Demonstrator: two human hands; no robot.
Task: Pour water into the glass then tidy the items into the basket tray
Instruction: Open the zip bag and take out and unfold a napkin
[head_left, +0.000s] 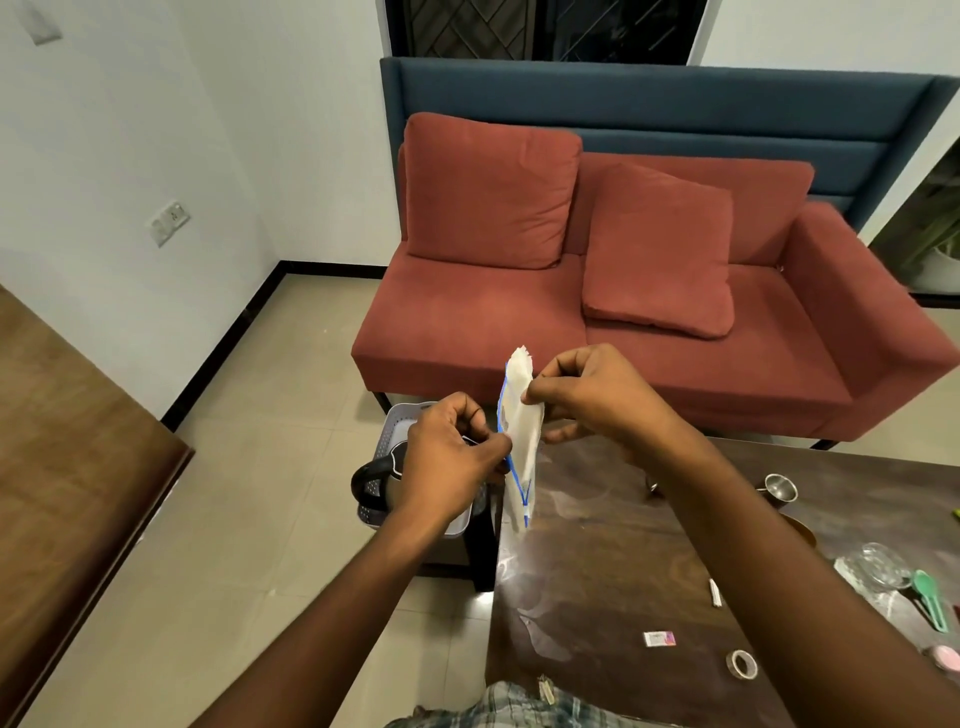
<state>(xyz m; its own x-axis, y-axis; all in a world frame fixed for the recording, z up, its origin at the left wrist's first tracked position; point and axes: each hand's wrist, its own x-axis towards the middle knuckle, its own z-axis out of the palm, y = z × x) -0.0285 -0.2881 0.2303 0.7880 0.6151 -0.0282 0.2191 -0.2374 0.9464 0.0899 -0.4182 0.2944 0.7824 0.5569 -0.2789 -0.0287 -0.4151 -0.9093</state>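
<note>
I hold a clear plastic zip bag (521, 415) with a blue edge upright in the air above the table's left end. My left hand (449, 462) pinches its blue edge lower down, and my right hand (587, 395) pinches its upper part. Behind my left hand a grey perforated basket tray (395, 415) stands at the table's left end. In it is a steel kettle with a black handle (370, 486). A clear glass (883, 566) lies far right on the dark wooden table (597, 571).
On the table are a small steel cup (779, 488), a green spoon (930, 597), a tape roll (742, 664), a small pink-white packet (660, 638) and a white stick (715, 592). A red sofa (623, 312) stands beyond. A wooden surface (67, 457) is at left.
</note>
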